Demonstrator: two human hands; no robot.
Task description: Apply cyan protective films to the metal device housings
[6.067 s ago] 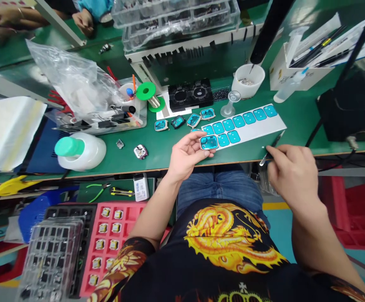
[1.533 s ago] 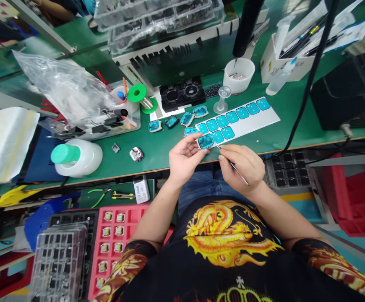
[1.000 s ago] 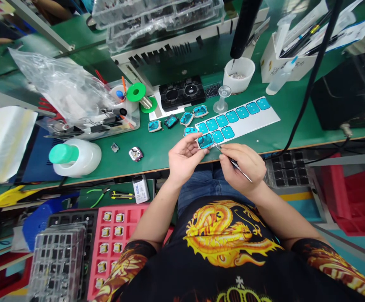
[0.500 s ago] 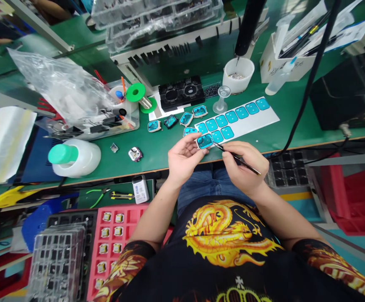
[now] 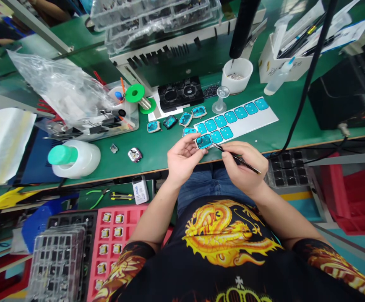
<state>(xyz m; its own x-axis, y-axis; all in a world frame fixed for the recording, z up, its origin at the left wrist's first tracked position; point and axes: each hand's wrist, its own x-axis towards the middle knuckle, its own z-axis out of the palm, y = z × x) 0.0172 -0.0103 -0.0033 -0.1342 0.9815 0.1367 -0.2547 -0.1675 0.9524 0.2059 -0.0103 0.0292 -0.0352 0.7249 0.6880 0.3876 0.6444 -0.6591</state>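
My left hand (image 5: 182, 157) pinches a small rounded part with a teal film (image 5: 204, 141) just above the green bench's front edge. My right hand (image 5: 243, 165) grips thin metal tweezers (image 5: 236, 157), whose tip touches the right edge of that part. Just behind lies a white strip carrying several teal stickers (image 5: 235, 119). Several more teal-faced parts (image 5: 185, 119) lie loose on the bench to the left of the strip.
A black fixture (image 5: 181, 92), a white cup (image 5: 236, 75) and a small clear stand (image 5: 219, 100) stand behind the strip. A white bottle with a green cap (image 5: 74, 157) and a tray under a plastic bag (image 5: 72, 96) lie left. A red tray of parts (image 5: 111, 243) sits below the bench.
Six seconds ago my right hand was off to the right at the bench edge; it has come in with the tweezers to the part. Over the last second both hands barely moved.
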